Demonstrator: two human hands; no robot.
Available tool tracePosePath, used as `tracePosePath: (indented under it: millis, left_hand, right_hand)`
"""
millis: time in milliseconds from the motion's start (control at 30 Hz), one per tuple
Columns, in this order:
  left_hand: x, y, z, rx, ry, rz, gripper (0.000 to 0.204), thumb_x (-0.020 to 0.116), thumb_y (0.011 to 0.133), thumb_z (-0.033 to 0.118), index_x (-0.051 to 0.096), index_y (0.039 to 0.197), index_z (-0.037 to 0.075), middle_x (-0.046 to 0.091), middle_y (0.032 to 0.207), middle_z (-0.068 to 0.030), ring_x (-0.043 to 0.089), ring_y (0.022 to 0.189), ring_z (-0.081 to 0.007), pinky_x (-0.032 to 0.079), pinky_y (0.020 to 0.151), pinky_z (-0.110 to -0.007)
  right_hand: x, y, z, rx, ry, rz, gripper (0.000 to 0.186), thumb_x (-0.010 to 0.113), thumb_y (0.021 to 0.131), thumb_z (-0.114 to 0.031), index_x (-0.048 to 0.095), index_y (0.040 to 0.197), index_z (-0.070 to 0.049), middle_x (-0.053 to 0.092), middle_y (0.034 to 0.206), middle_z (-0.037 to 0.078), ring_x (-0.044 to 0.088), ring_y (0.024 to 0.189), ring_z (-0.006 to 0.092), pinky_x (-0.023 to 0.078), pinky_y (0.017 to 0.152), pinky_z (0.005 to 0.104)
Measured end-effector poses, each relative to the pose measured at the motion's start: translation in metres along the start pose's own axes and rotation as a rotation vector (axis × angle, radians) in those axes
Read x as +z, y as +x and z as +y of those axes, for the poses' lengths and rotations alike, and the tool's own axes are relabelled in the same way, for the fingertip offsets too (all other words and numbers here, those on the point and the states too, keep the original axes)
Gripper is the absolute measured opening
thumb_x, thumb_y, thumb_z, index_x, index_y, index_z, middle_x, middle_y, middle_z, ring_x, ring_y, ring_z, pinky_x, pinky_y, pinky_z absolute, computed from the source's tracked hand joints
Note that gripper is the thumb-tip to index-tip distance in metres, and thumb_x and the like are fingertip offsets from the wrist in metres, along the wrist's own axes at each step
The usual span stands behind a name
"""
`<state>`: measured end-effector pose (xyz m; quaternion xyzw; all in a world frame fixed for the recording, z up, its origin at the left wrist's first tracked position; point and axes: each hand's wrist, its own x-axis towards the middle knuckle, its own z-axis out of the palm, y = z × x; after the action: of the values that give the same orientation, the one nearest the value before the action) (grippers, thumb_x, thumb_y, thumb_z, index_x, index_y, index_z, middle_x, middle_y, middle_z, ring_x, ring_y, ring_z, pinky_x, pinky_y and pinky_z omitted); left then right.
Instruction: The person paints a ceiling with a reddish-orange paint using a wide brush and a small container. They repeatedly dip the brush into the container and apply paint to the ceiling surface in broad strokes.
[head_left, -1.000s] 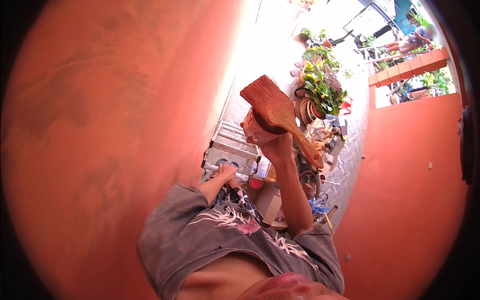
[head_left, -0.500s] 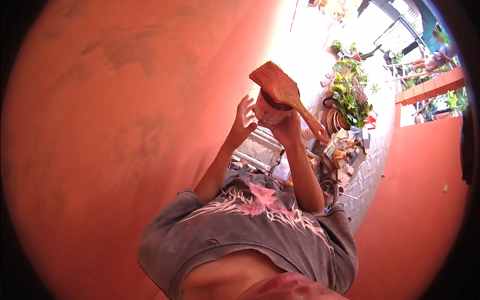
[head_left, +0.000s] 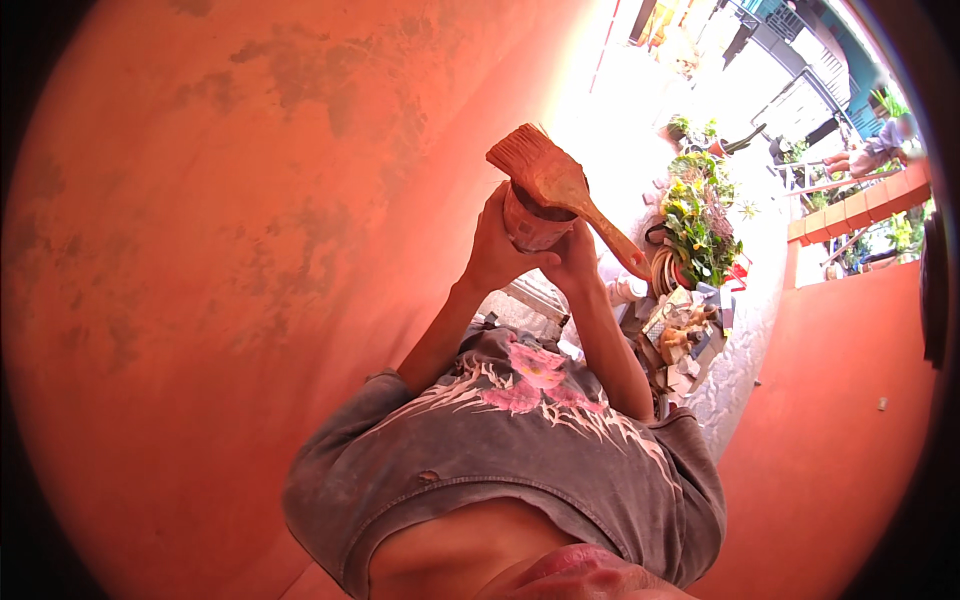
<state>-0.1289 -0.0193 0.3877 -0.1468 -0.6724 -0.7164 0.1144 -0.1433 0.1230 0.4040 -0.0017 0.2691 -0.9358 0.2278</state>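
While the blotchy orange wall [head_left: 250, 300] takes up everything left of the fingers, a second orange wall [head_left: 820, 400] stands well off to their right. Gray shirt [head_left: 480, 450] sits below them, toward the wearer, pink and pale print on the chest. Green plants [head_left: 700, 215] are out past the right fingers, well apart. Pile of odds and ends [head_left: 683, 335] lies to the right of the right wrist, too cluttered to sort item by item. Reddish pot [head_left: 716, 148] near the far end of the plants, something dark green sticking out of it. Wide orange-coated brush [head_left: 562, 185] lies across the cup mouth: bristles just above the left fingertips, handle sloping down to the right past the right fingers. Orange-smeared cup [head_left: 535, 228] is between both hands, tilted so the opening shows partly; inside looks dark, brush covers much of it, can't tell level or contents. Left hand [head_left: 492, 252]: fingers curled around the cup's left side, thumb along its lower edge. Right hand [head_left: 575, 262]: cups it from lower right, fingers mostly hidden, can't tell their spread
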Motion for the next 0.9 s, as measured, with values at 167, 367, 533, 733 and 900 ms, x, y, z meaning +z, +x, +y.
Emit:
tracePosePath:
  millis: [167,367,533,733,900]
  left_hand:
    - [-0.001,-0.003,0.0,-0.019,0.107,0.045,0.115,0.101,0.06,0.021,0.032,0.149,-0.004,0.053,0.137,-0.0182,0.054,0.13,-0.029,0.046,0.109,-0.043]
    - [-0.002,-0.005,-0.002,0.06,-0.003,0.131,0.102,0.095,0.067,0.012,0.031,0.145,-0.001,0.054,0.133,-0.0183,0.056,0.127,-0.0282,0.049,0.105,-0.042]
    - [-0.007,-0.002,0.0,0.103,-0.076,0.132,0.097,0.093,0.068,0.01,0.032,0.143,0.0,0.055,0.134,-0.018,0.057,0.126,-0.0273,0.05,0.104,-0.042]
    - [-0.015,-0.001,0.001,0.132,-0.036,0.181,0.094,0.092,0.07,0.008,0.032,0.143,0.001,0.056,0.134,-0.0173,0.059,0.124,-0.0274,0.051,0.103,-0.041]
    - [-0.025,-0.001,0.011,0.13,-0.021,0.182,0.091,0.091,0.071,0.006,0.033,0.141,0.001,0.056,0.132,-0.0167,0.059,0.123,-0.0265,0.052,0.102,-0.04]
  right_hand:
    - [-0.001,0.0,0.002,0.002,-0.019,0.012,0.05,0.047,0.109,-0.036,0.05,0.143,0.001,0.057,0.144,0.015,0.057,0.131,0.0292,0.047,0.113,0.0447]
    - [0.004,0.003,0.007,0.042,-0.022,0.012,0.051,0.049,0.109,-0.035,0.049,0.143,0.002,0.055,0.147,0.014,0.055,0.133,0.0258,0.046,0.114,0.0421]
    - [0.007,0.006,0.005,-0.014,-0.274,-0.055,0.053,0.043,0.111,-0.037,0.043,0.15,-0.001,0.049,0.152,0.012,0.051,0.136,0.0227,0.042,0.116,0.0389]
    - [-0.012,0.023,0.009,-0.091,-0.57,-0.139,0.054,0.041,0.113,-0.04,0.042,0.153,-0.004,0.048,0.151,0.008,0.046,0.138,0.018,0.037,0.117,0.035]
    - [0.018,0.014,-0.014,-0.068,-0.675,-0.208,0.05,0.048,0.111,-0.034,0.045,0.151,-0.005,0.054,0.144,0.008,0.054,0.127,0.0173,0.044,0.109,0.0359]
